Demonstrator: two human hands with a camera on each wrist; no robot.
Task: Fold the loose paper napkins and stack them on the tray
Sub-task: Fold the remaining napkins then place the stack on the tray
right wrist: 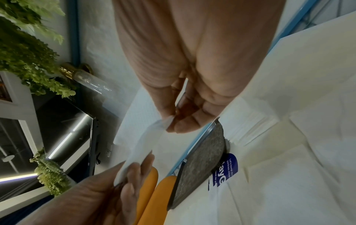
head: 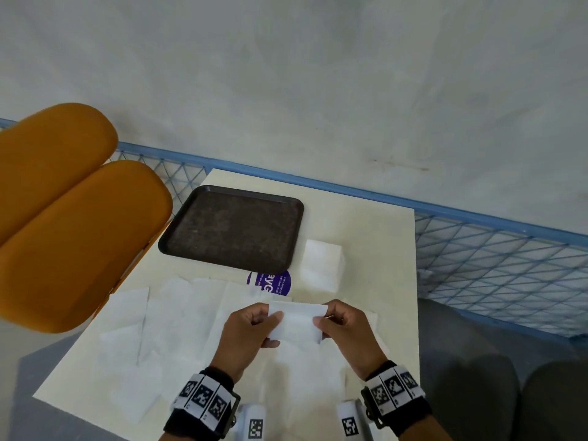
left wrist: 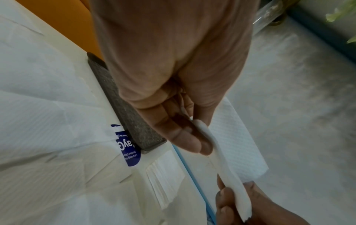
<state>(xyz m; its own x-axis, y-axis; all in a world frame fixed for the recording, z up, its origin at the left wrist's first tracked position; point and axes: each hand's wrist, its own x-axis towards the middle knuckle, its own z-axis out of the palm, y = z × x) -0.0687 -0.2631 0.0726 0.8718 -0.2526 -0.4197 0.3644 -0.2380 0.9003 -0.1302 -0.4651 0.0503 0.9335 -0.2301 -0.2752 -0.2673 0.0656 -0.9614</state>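
I hold a folded white paper napkin (head: 297, 323) above the table, one hand at each end. My left hand (head: 254, 326) pinches its left edge between thumb and fingers; my right hand (head: 337, 324) pinches the right edge. The left wrist view shows the napkin (left wrist: 227, 175) edge-on, bent between my left hand (left wrist: 192, 137) and the other hand. In the right wrist view my right hand (right wrist: 179, 121) pinches the napkin (right wrist: 140, 146). The dark tray (head: 235, 227) lies bare at the back left of the table. Several loose unfolded napkins (head: 152, 329) cover the table's near part.
A stack of folded napkins (head: 319, 265) sits right of the tray. A purple round sticker (head: 273, 283) shows on the cream table (head: 366, 224). Two orange chair backs (head: 63, 218) stand at the left. A blue mesh rail (head: 496, 265) runs behind and to the right.
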